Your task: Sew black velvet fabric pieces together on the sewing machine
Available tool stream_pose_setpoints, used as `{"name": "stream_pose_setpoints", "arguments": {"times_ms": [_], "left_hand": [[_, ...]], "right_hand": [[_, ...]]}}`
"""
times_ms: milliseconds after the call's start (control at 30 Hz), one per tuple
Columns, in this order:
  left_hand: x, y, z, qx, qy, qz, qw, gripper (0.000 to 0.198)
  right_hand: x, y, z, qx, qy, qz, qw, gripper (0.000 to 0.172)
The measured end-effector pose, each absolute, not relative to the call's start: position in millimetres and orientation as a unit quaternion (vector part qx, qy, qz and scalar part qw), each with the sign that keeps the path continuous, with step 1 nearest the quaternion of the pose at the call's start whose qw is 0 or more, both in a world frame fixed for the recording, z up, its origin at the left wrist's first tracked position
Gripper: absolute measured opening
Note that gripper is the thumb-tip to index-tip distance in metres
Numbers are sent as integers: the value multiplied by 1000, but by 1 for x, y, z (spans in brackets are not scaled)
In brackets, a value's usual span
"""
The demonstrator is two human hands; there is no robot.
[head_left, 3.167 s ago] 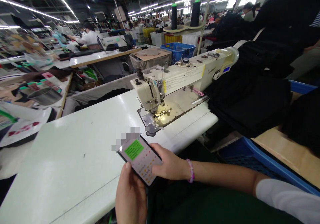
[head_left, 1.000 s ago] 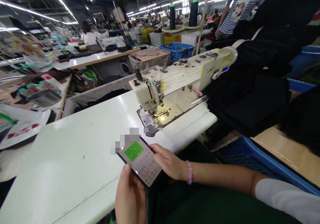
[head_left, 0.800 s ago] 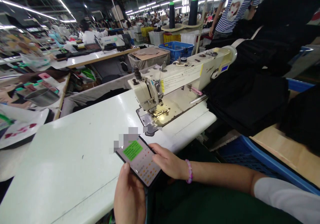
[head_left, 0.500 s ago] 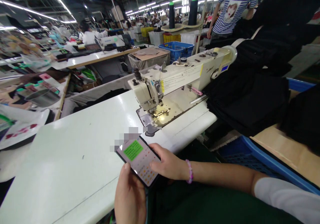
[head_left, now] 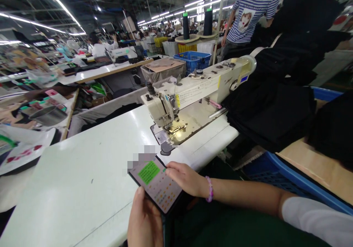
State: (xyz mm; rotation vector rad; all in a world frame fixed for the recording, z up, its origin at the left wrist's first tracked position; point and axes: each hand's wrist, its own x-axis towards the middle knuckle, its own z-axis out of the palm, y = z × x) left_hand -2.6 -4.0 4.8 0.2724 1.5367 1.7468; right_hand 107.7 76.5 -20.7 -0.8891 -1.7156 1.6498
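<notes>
A dark phone point(head_left: 157, 184) with a green message bubble and rows of small icons on its screen is held over the front edge of the white sewing table point(head_left: 91, 166). My left hand point(head_left: 145, 223) grips the phone from below, thumb on its lower left edge. My right hand point(head_left: 186, 179), with a pink bead bracelet at the wrist, wraps the phone's right side, thumb resting on the screen. A cream sewing machine point(head_left: 193, 89) stands just beyond the phone, its needle area lit.
Piles of black fabric point(head_left: 273, 107) lie right of the machine, over a blue crate point(head_left: 278, 166) and a wooden surface. A person in a striped shirt point(head_left: 248, 15) stands at the back right. Two thread cones point(head_left: 195, 24), a blue basket point(head_left: 194, 59) and other workstations fill the background.
The view has tipped upward slightly, so the phone and my hands sit lower in the picture. The person in the striped shirt has walked into view at the back right.
</notes>
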Motion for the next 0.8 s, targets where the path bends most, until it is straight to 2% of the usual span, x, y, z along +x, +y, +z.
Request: {"name": "stream_pose_setpoints", "arguments": {"times_ms": [267,800], "left_hand": [[0,-1,13,2,546,680,490,25],[3,-1,18,-14,568,675,470,23]], "right_hand": [[106,78,-22,-341,-645,616,296,27],[106,76,-20,-337,-641,622,298,32]]}}
